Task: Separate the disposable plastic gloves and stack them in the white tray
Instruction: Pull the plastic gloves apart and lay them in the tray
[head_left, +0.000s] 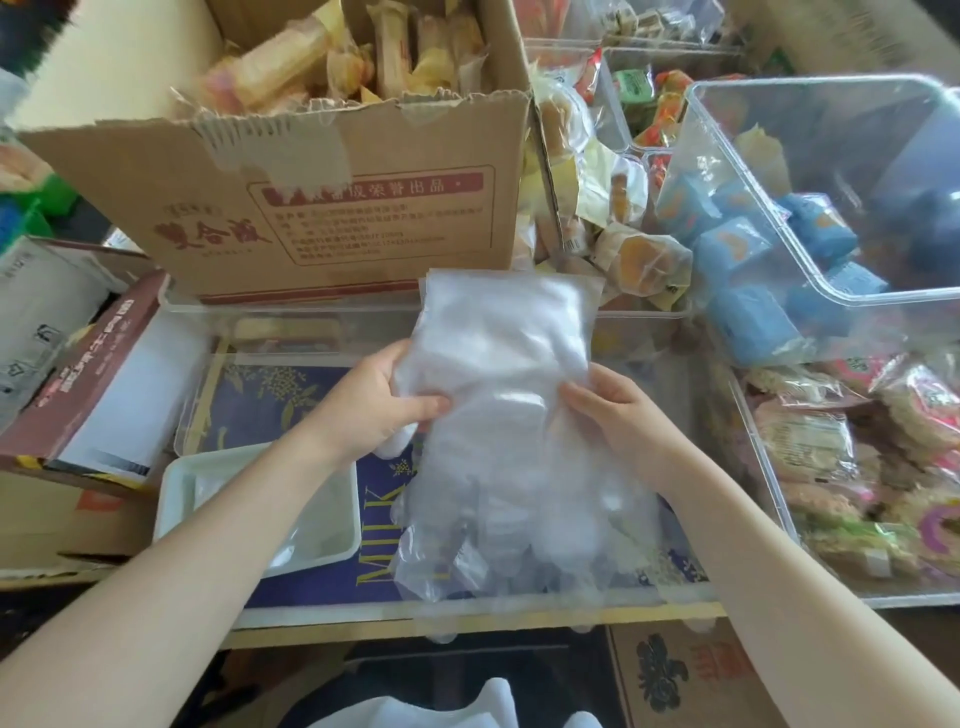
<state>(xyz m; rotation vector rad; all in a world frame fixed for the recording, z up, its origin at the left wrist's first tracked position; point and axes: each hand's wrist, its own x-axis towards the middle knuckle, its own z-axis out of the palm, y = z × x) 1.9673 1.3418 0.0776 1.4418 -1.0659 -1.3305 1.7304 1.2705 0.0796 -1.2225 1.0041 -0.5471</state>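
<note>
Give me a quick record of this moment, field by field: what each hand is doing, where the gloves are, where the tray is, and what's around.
left hand: left hand grips the left edge of the glove bundle
right hand: right hand pinches its right edge
gloves: bundle of clear plastic gloves, held up between both hands, fingers hanging down
tray: white tray, lower left, under the left forearm; contents unclear
surroundings: cardboard box of wrapped snacks behind; clear bin with blue packets at right

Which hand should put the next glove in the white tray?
Probably the left hand: it grips the stack of plastic gloves on the side nearest the white tray. The right hand is farther away.
</note>
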